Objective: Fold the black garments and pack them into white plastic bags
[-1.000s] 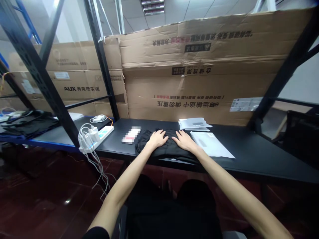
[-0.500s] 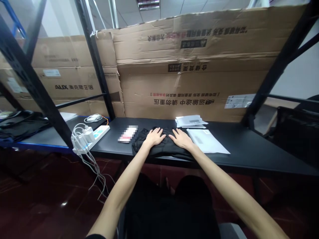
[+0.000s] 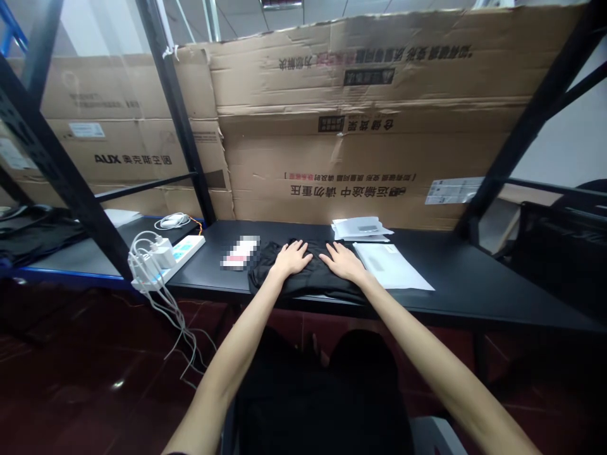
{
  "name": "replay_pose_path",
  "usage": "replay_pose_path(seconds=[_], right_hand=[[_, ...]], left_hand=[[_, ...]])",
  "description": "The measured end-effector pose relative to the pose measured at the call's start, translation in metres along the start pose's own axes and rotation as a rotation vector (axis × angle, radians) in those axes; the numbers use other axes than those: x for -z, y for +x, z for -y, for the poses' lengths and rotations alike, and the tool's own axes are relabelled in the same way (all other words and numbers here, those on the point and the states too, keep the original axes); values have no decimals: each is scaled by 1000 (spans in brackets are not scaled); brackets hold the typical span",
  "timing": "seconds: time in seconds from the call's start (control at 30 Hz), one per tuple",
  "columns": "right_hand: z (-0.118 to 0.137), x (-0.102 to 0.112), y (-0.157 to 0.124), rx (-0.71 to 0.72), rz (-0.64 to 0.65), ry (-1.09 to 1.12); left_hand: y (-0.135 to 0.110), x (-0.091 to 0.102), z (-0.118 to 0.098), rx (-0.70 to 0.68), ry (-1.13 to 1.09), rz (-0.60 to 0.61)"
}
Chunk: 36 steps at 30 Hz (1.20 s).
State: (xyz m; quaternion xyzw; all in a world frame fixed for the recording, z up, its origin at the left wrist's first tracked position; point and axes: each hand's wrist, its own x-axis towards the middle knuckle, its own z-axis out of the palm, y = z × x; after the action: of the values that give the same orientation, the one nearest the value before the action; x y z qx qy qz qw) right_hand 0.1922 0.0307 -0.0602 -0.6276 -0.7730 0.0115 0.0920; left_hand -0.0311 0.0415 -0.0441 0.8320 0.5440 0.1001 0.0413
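Observation:
A piece of black cloth [image 3: 315, 278], loosely folded and wrinkled, lies at the front edge of the black table. Flat on its left part rests my left hand [image 3: 291, 258], fingers spread. My right hand [image 3: 342, 260] lies on the right part in the same way, palm down. Neither hand grips anything. Just right of the cloth is a white plastic bag [image 3: 391, 265], lying flat. Behind it sits a small stack of white bags [image 3: 361, 229]. What kind of garment the cloth is, I cannot tell.
Left of the cloth lies a blurred-out flat object [image 3: 240, 253]. A white power strip [image 3: 187, 251] with chargers and hanging cables stands farther left, by the dark rack post [image 3: 183, 120]. Large cardboard [image 3: 360, 151] closes off the back of the table [image 3: 474, 278].
The camera view has shifted slightly. Both hands stay spread on the black cloth in nearly the same place.

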Motion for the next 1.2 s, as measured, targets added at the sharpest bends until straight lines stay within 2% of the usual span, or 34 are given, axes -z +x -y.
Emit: replay_pose_path(seconds=[0.27, 0.37, 0.43, 0.53, 0.6, 0.67, 0.77, 0.93, 1.2], right_hand=[[2, 3, -1, -11, 0, 8], [2, 9, -3, 8, -40, 62], [-4, 18, -3, 32, -112, 100], [-24, 39, 0, 6, -301, 33], [-44, 54, 5, -51, -359, -5], [-64, 68, 12, -110, -381, -43], [-87, 78, 23, -204, -339, -123], [-98, 72, 36, -235, -290, -175], [-98, 63, 38, -258, -395, -179]], left_hand=[[-2, 2, 0, -2, -20, -5], [-3, 3, 0, -9, -25, -28], [-5, 3, 0, -12, -24, -41], [-6, 3, 0, -15, -19, -56], [-6, 2, 1, -16, -16, -63], [-6, 2, 1, -14, -17, -67], [-6, 1, 2, -11, -23, -72], [-7, 1, 2, -19, -35, -73], [-7, 4, 2, -22, -73, -93]])
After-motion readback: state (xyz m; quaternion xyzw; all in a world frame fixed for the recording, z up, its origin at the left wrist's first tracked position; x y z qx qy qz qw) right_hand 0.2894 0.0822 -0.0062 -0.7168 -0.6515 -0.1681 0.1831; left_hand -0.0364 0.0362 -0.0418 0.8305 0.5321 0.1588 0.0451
